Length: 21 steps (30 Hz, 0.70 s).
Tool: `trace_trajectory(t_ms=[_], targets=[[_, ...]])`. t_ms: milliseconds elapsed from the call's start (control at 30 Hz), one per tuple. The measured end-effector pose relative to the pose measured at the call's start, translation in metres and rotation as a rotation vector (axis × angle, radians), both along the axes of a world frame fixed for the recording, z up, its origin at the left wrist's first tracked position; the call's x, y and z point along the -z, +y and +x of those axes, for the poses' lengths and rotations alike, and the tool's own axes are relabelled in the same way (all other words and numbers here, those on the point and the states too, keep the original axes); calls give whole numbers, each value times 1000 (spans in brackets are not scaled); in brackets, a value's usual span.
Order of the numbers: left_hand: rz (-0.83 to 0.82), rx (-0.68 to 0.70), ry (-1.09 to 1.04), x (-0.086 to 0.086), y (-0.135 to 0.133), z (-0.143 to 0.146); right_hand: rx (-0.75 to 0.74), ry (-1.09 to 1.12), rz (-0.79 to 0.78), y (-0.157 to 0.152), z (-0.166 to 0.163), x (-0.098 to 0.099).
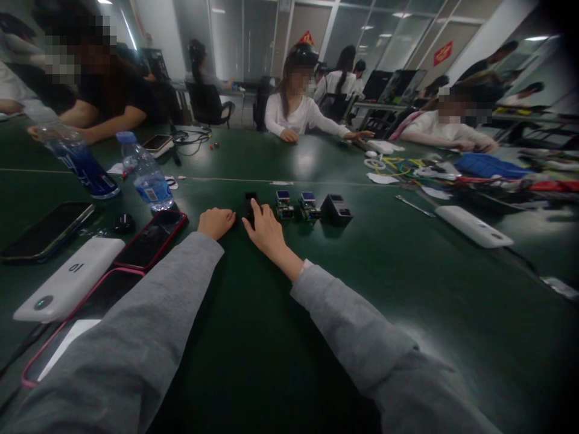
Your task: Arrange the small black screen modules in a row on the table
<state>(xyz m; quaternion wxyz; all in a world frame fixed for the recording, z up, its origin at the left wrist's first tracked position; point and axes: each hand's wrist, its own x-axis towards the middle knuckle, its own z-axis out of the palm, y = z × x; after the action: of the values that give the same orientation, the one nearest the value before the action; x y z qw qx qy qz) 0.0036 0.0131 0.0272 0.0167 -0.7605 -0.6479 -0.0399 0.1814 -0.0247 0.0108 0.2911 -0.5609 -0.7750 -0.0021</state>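
Note:
My right hand (266, 230) is at a small black plastic case (250, 198), with thumb and index finger on it; the hand covers part of the case. Just left of it, my left hand (216, 223) rests on the table, its fingers curled in with nothing visible in them. To the right of my right hand stand two small circuit boards with screens, one board (284, 206) nearer and the other board (310, 207) beside it. A second black case (336, 209), hollow and angular, ends the row.
Left lie a red-edged phone (151, 240), a white power bank (70, 280), another phone (47, 229) and two water bottles, one short bottle (147, 175) and one tall bottle (76, 154). Right are a wrench (415, 207), a white device (474, 226) and tangled cables (407, 167). People sit across the table.

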Motion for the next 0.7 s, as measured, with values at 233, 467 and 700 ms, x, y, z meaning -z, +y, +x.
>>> trace_trajectory(t_ms=[233, 467, 700], targets=[[9, -2, -8, -1, -2, 0, -15, -53, -35, -3, 1, -8], [23, 12, 6, 3, 0, -1, 25, -130, -34, -3, 1, -7], [28, 10, 5, 5, 2, -3, 37, -190, -29, -4, 3, -13]])
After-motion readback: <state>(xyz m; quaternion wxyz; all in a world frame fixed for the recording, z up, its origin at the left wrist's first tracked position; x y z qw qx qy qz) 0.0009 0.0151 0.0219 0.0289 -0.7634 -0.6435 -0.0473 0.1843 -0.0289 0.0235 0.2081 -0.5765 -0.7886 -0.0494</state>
